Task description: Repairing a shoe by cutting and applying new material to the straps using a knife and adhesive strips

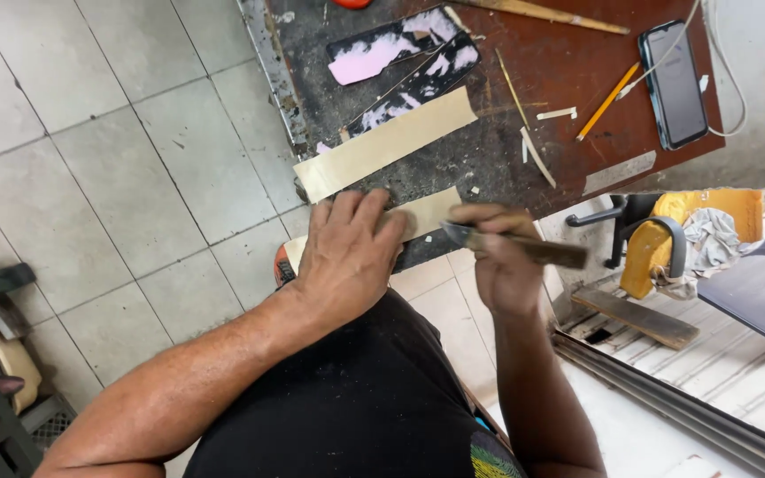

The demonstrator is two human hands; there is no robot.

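My left hand [347,252] lies flat, fingers spread, on a thin pale wooden strip [431,212] at the near edge of a worn brown table [577,71]. My right hand [502,265] grips a knife [511,246] with a dark handle, its blade pointing left toward the strip's edge beside my left fingers. A second, longer pale strip [387,142] lies just beyond, slanting up to the right.
On the table are two dark pieces with pink patches [400,57], a yellow pencil [608,99], a phone [673,84] with a white cable, wood slivers [537,155] and a metal ruler [620,173]. A yellow chair [666,235] with a cloth stands to the right. Grey floor tiles [117,159] are on the left.
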